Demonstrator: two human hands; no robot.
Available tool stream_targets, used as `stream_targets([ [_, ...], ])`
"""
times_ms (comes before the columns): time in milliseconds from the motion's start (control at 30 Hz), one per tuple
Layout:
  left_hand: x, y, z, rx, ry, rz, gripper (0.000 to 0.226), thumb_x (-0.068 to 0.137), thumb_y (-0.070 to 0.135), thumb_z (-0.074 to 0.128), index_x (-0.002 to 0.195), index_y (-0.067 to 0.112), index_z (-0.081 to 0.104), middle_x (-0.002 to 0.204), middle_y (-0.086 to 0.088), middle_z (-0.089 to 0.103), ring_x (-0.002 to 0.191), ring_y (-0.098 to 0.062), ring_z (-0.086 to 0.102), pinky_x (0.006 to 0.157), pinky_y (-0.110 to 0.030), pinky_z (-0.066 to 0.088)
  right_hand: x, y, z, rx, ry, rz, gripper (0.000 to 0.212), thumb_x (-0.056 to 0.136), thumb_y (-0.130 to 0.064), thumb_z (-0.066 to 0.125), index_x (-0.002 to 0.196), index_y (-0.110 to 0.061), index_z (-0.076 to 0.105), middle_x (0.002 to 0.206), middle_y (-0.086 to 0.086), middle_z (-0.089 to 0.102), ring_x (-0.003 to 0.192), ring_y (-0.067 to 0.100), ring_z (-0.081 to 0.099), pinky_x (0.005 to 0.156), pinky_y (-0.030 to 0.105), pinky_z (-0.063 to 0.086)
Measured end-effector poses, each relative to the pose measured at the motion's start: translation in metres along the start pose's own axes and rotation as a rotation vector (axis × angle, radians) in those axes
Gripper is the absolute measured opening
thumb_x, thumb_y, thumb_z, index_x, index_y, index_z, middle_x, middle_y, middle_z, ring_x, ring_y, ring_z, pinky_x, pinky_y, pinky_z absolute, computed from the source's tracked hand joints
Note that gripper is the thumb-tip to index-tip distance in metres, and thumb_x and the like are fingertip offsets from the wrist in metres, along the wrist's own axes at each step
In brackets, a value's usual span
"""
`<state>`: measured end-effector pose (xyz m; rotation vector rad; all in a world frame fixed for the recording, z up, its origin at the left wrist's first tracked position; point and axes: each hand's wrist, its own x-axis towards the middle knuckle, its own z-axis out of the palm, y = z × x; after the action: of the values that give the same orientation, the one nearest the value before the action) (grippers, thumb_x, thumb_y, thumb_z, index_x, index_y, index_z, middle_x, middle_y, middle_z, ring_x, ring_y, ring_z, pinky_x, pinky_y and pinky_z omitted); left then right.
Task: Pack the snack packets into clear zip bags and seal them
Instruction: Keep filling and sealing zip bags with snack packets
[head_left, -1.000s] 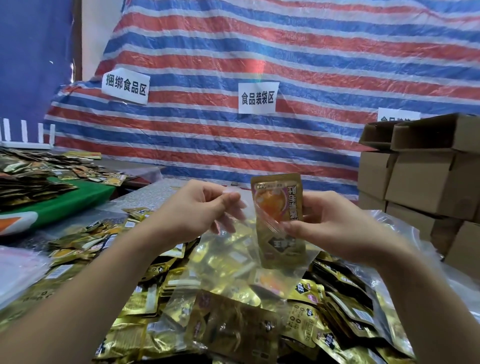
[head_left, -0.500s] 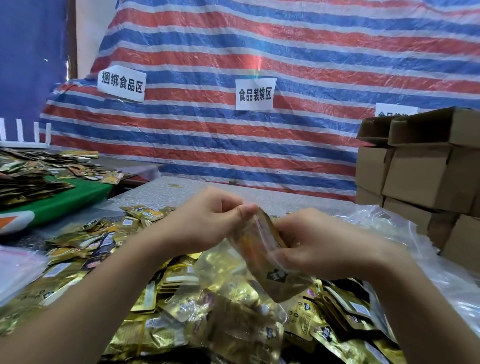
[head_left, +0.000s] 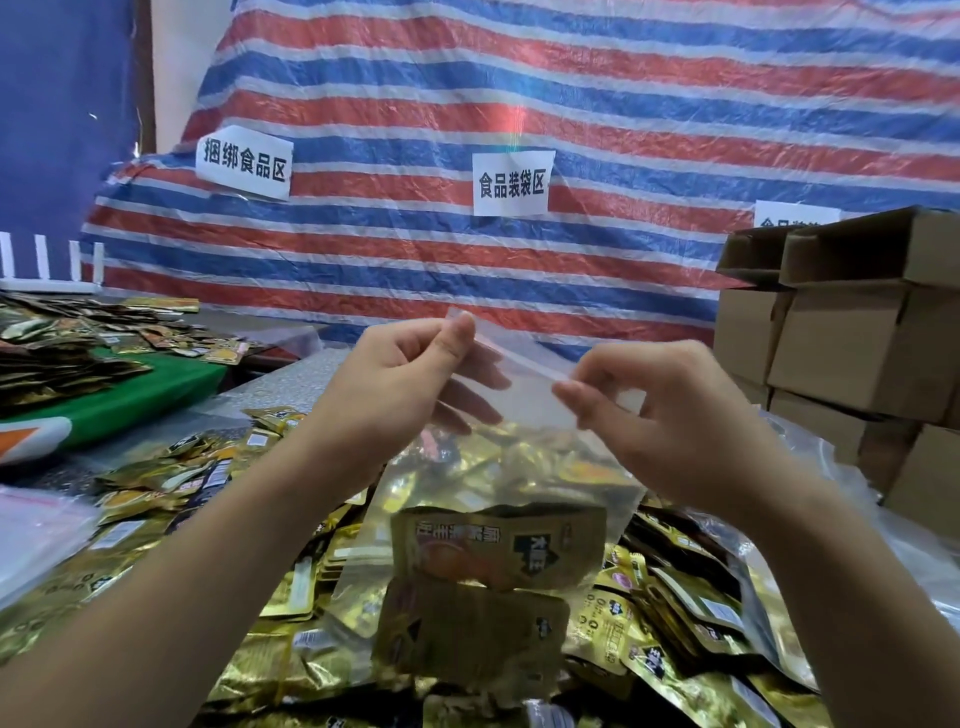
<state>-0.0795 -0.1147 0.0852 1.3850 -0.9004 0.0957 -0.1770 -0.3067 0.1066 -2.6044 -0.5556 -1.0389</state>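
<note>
holding zip bag w/ approx 2 gold packets, both hands pinching top.

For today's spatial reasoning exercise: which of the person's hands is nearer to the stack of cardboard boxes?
Right. The right hand pinches the zip bag's top edge on the side towards the cardboard boxes; the left hand pinches the opposite end, farther from them.

Clear glossy plastic zip bag, shiny gold foil snack packets, matt cardboard boxes
</note>
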Motion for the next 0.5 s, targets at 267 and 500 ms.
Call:
stream_targets([
  [267,0.000,-0.009,0.005,0.044,0.052,-0.034,0.035,0.094,0.036,0.051,0.086,0.007,0.069,0.076,-0.005,0.074,0.056,-0.023,0.069,0.049,-0.025,0.053,-0.001,0.003,0.007,-0.055,-0.018,0.139,0.018,0.092,-0.035,0.064,0.082,-0.020,0.065,0.065,-0.005,0.060,0.062,0.014,0.056,0.061,0.042,0.051],
  [500,-0.004,-0.004,0.014,0.046,0.028,0.009,0.035,0.097,0.035,0.047,0.083,0.010,0.068,0.074,-0.004,0.073,0.056,-0.021,0.068,0.049,-0.023,0.052,0.001,-0.012,0.007,-0.103,0.110,0.150,0.030,0.089,-0.052,0.051,0.107,-0.029,0.054,0.092,-0.018,0.052,0.078,0.002,0.054,0.065,0.021,0.045],
])
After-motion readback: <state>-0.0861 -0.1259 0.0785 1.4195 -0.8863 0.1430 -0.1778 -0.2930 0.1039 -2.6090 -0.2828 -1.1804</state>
